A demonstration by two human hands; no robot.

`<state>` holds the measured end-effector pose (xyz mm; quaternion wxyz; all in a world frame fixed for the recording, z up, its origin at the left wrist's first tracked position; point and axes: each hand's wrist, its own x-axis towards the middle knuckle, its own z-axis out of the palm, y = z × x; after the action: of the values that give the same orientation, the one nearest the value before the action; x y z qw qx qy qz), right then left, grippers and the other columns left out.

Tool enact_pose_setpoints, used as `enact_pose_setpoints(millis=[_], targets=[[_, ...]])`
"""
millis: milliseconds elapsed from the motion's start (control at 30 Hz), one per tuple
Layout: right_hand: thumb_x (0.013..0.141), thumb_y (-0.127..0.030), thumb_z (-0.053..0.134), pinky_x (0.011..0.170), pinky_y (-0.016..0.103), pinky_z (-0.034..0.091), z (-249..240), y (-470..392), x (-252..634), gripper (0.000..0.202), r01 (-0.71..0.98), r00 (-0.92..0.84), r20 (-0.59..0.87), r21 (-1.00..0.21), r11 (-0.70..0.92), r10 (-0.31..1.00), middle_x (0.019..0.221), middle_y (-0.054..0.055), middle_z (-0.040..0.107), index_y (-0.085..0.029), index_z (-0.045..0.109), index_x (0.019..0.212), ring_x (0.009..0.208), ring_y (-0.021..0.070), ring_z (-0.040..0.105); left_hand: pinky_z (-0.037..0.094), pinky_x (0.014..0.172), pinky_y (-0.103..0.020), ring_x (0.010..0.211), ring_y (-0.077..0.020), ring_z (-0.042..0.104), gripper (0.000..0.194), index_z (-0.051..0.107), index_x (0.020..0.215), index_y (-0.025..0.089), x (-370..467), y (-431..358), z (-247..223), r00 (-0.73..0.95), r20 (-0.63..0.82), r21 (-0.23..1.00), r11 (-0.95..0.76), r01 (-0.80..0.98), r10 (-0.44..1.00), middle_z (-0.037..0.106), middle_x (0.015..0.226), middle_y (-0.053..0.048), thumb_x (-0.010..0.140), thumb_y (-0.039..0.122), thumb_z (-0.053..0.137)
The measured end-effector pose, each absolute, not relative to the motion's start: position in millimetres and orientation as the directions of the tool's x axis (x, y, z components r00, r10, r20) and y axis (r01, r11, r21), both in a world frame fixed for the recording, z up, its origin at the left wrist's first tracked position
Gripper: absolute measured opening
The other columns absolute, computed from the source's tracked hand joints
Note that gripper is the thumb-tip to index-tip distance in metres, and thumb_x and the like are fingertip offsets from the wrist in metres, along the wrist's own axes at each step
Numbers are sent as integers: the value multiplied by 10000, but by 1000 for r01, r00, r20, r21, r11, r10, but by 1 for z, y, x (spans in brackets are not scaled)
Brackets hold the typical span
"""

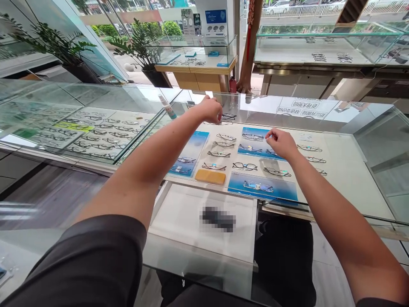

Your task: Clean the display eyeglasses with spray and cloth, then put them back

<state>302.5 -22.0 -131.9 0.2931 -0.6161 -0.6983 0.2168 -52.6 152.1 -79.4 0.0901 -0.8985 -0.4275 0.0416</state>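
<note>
My left hand (211, 110) is stretched over the far part of the glass counter (338, 170), its fingers curled. A small white item (208, 94) shows just behind it, and a pair of dark glasses (228, 116) lies right beside its fingers. What that hand grips, if anything, is hidden. My right hand (278, 141) hovers over the case with thumb and fingertips pressed together; nothing can be made out between them. Below it lies a blue card (244, 150) bearing several glasses. An orange-yellow case (210, 176) sits near the counter's front edge.
A spray bottle (167, 106) stands left of my left hand. An open white drawer (179, 213) with a blurred dark object (218, 219) juts toward me. More glasses fill the left showcase (105, 132). Potted plants (143, 47) and other glass cases (313, 47) stand beyond.
</note>
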Motion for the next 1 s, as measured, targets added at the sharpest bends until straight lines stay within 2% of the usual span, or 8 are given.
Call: enact_pose_setpoints(millis=[100,300,467,633,733,833,900,1000], targets=[[862,-263,607,681,349,373,-131,-23,302,129,728,-61,117,-674,125,991,685,-2,582,-251,723,919,684,207,544,339,1217,-531,1273,-348,583,259,890,976,229,-43,145,-70,554,-117,-240,-565,789,824,805,1032,-72,864,451,820],[849,-266,617,683,354,367,-132,-23,302,133,722,-65,125,-679,133,990,677,-5,567,-248,732,915,682,204,532,394,1176,-528,1192,-325,627,181,861,891,233,-47,110,-52,587,-80,-237,-587,774,806,796,941,-58,880,395,780],[845,-299,625,688,354,371,-132,-23,304,137,718,-70,147,-679,152,987,676,-6,563,-242,737,900,668,198,523,366,1217,-559,1247,-310,618,267,853,965,247,-80,56,-35,712,-4,-116,-707,697,702,790,1068,-26,958,477,720],[838,-322,642,694,361,373,-133,-21,307,153,738,-74,158,-656,161,985,651,-5,569,-239,751,907,662,202,528,426,1216,-520,1241,-293,675,371,856,1080,285,-108,-55,-8,705,-210,94,-704,704,677,780,1191,-9,970,606,706],[828,-319,649,683,363,366,-133,-20,307,132,756,-57,147,-640,138,988,635,-7,557,-247,741,889,648,204,520,535,1078,-397,1100,-255,738,186,865,954,338,-107,-134,4,715,-374,254,-677,691,590,811,1120,-11,985,456,725],[829,-324,655,678,361,360,-133,-20,308,127,768,-40,149,-628,126,988,653,-1,573,-258,743,893,648,204,515,552,824,-306,940,-209,767,164,836,846,340,-106,-187,-12,700,-485,357,-612,706,525,834,1055,4,935,223,762],[832,-333,661,676,360,360,-133,-20,308,133,770,-36,161,-625,130,986,663,6,586,-262,750,901,654,206,517,498,695,-299,843,-203,757,207,817,784,314,-112,-201,-41,633,-552,312,-570,760,543,841,1016,0,869,127,793],[835,-335,666,677,364,369,-133,-21,309,133,770,-33,164,-625,130,986,675,8,597,-262,749,909,655,205,516,446,660,-299,819,-205,749,207,823,804,276,-130,-197,-95,551,-572,228,-528,818,608,838,1004,-14,839,73,799]])
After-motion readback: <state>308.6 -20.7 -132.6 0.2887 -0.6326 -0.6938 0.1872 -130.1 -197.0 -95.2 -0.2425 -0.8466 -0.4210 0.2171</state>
